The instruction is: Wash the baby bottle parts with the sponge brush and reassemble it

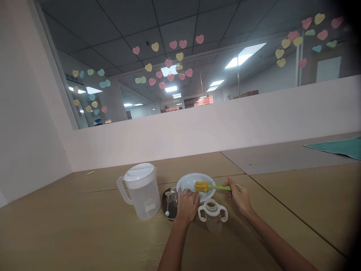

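A sponge bottle brush with a yellow head and a green handle (217, 187) is in my right hand (239, 195), whose fingers are closed around the handle. Its yellow head (201, 186) lies over the inside of a white bowl (187, 180). My left hand (187, 205) is at the bowl's near left rim, fingers bent over it; the fingertips are partly hidden. Between my forearms stands a clear baby bottle (213, 222) with two white handles, upright and uncapped. Left of my left hand, a dark round tray (166, 201) holds a white straw piece with a weighted end (167, 207) and a clear cap (174, 194).
A translucent lidded pitcher (145, 197) stands left of the tray. At the far right lies a green cloth (338, 146). A small yellowish piece (90, 172) is at the back left. Behind the table (98, 226) rises a white wall (169, 131) with a window above.
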The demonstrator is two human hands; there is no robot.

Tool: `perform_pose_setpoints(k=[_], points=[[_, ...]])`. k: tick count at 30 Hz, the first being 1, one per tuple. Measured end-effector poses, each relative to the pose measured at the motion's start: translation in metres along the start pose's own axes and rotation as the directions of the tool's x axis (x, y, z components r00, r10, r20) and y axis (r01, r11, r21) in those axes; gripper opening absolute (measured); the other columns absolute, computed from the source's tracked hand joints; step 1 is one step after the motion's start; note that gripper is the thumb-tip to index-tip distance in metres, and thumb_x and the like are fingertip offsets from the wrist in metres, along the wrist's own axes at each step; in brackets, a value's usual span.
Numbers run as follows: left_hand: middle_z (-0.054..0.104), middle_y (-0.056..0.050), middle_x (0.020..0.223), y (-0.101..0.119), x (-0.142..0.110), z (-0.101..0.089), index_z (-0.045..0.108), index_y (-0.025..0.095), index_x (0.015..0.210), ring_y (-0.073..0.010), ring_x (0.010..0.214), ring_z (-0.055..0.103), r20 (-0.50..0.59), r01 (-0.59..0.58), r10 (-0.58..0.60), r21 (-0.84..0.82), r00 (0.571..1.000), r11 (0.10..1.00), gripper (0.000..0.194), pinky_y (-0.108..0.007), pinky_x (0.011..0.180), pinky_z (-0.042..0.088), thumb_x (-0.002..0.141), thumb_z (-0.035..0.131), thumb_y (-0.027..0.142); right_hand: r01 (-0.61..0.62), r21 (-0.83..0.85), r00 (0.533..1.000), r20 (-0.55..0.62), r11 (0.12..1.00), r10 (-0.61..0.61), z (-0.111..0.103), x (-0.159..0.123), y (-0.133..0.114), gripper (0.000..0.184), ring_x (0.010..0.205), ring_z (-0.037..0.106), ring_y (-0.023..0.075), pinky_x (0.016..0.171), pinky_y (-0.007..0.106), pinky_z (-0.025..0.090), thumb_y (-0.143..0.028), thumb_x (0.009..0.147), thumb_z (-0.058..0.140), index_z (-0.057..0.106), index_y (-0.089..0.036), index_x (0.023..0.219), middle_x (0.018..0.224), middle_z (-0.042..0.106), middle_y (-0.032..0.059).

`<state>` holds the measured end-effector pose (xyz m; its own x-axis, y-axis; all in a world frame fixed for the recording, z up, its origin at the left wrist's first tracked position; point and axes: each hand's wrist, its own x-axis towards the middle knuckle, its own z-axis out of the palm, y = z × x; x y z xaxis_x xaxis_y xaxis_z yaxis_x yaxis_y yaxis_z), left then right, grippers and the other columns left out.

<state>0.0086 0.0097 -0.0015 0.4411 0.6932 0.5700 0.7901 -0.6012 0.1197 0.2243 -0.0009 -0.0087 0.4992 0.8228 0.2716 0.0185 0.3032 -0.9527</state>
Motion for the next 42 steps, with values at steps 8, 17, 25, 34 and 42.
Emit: perform_pose_setpoints(k=[8,17,25,34,42], points=[[0.066,-0.004,0.099,-0.006,-0.003,0.007,0.059,0.024,0.107,-0.0185,0.096,0.057,-0.223,0.068,-0.093,-0.114,0.97,0.991,0.026,-0.04,0.094,0.038,0.088,0.042,0.029,-0.03,0.111,0.999,0.03,0.993,0.027,-0.006,0.002,-0.008,0.056,0.036,0.041,0.0106,0.042,0.023,0.033,-0.069,0.07,0.05,0.066,-0.015,0.071,0.035,0.038,-0.0058],[0.067,-0.005,0.093,-0.027,-0.008,0.012,0.063,0.02,0.098,-0.0193,0.091,0.058,-0.46,0.118,-0.181,-0.163,0.869,0.979,0.02,-0.036,0.086,0.044,0.084,0.05,0.025,-0.163,0.383,0.986,0.032,0.909,0.163,-0.004,0.0,-0.008,0.045,0.037,0.034,0.0068,0.039,0.021,0.035,-0.06,0.062,0.066,0.061,-0.016,0.061,0.036,0.033,-0.0088],[0.066,-0.007,0.092,-0.036,-0.012,0.003,0.064,0.017,0.096,-0.0212,0.09,0.057,-0.476,0.258,-0.323,-0.199,0.818,0.945,0.024,-0.036,0.085,0.043,0.084,0.048,0.03,-0.249,0.47,0.965,0.05,0.847,0.256,-0.006,0.008,-0.004,0.038,0.038,0.028,0.0028,0.038,0.016,0.039,-0.051,0.061,0.071,0.063,-0.014,0.063,0.042,0.034,-0.009],[0.07,-0.005,0.088,-0.057,-0.022,-0.007,0.07,0.021,0.081,-0.0182,0.086,0.062,-0.127,0.58,-0.593,-0.129,0.795,0.804,0.03,-0.027,0.078,0.042,0.082,0.04,0.019,-0.169,0.311,0.973,-0.1,0.935,0.209,-0.007,0.01,0.003,0.047,0.037,0.034,0.0045,0.04,0.021,0.041,-0.06,0.064,0.063,0.062,-0.013,0.06,0.045,0.045,-0.0059],[0.067,-0.007,0.099,-0.056,-0.021,-0.002,0.068,0.02,0.09,-0.0188,0.093,0.061,-0.047,0.622,-0.622,-0.01,0.782,0.783,0.028,-0.026,0.078,0.04,0.081,0.042,0.015,0.068,-0.052,0.993,-0.098,0.996,-0.073,-0.009,0.009,0.002,0.053,0.039,0.05,0.011,0.048,0.026,0.039,-0.064,0.072,0.051,0.064,-0.013,0.065,0.061,0.062,0.0032]])
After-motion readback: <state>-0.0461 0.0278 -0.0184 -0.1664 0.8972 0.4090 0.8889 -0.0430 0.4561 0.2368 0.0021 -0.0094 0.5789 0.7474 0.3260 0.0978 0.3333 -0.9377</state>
